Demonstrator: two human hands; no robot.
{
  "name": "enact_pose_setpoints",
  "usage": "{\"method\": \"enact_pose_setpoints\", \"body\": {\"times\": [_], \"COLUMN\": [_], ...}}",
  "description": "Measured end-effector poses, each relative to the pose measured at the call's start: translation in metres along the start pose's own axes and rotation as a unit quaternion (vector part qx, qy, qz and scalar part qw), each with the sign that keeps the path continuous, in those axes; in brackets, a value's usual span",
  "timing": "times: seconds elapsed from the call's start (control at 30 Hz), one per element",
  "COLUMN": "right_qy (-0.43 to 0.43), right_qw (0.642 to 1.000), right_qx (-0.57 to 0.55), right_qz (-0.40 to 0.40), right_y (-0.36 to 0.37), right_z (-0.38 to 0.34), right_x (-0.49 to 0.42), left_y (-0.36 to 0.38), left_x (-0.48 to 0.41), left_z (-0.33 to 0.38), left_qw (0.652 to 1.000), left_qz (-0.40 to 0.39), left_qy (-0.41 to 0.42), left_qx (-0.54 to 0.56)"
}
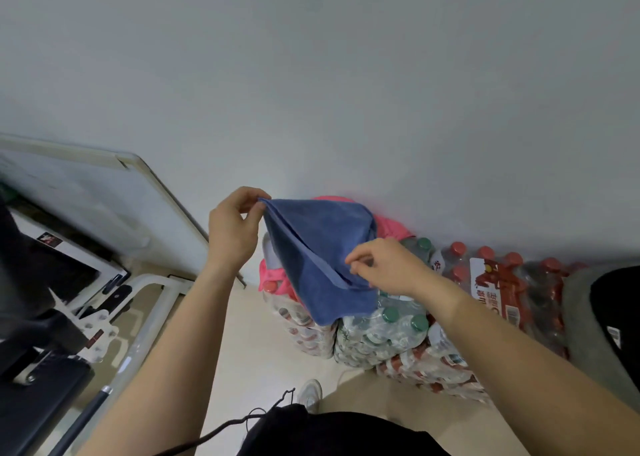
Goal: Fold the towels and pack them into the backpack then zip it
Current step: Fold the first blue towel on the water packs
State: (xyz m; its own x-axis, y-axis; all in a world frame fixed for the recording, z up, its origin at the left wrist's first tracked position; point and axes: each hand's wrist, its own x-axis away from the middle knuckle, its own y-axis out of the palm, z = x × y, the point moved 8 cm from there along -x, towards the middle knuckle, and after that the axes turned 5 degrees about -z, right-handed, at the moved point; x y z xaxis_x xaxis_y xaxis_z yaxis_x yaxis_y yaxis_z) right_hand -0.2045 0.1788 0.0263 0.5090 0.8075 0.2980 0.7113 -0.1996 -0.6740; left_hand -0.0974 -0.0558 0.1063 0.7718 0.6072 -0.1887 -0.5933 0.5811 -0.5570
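The person holds a blue towel [318,247] up in the air with both hands, in front of a pale wall [346,74]. The left hand [233,230] is at the towel's upper left corner, with thumb and forefinger pinching the cloth there and the other fingers curled. The right hand [388,265] is lower and to the right, nearer the camera, and its fingertips pinch the towel's hemmed edge. That edge runs slantwise between the two hands and shows two layers lying together, so the towel is doubled over. The rest of the cloth hangs to the right of the left hand and behind the right hand, and its low corner hangs just below the right hand.

Behind the towel, against the wall, lies a pink fabric item [389,227], mostly hidden; what it is cannot be told. Under and around it are shrink-wrapped packs of green-capped bottles [381,331], with red-capped bottles [498,282] further right. On the left a whiteboard [104,196] leans at a slant. A white shoe [310,393] stands on the beige floor [249,351] near the person.
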Motion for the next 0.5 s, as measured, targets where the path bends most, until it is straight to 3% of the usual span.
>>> {"method": "enact_pose_setpoints", "body": {"times": [0.1,0.33,0.5], "right_qy": [0.013,0.032,0.048], "right_qw": [0.994,0.997,0.985], "right_qx": [0.035,0.065,0.154], "right_qz": [0.106,0.012,0.058], "right_y": [-0.027,0.025,0.053], "right_z": [0.005,0.009,0.01], "right_x": [-0.007,-0.02,-0.03], "left_y": [-0.001,0.004,0.005], "left_x": [0.004,0.006,0.001], "left_z": [0.002,0.001,-0.001], "left_qw": [1.0,1.0,0.999], "left_qz": [-0.005,0.008,0.001], "left_qy": [0.0,-0.018,-0.023], "left_qx": [-0.002,0.023,0.023]}}
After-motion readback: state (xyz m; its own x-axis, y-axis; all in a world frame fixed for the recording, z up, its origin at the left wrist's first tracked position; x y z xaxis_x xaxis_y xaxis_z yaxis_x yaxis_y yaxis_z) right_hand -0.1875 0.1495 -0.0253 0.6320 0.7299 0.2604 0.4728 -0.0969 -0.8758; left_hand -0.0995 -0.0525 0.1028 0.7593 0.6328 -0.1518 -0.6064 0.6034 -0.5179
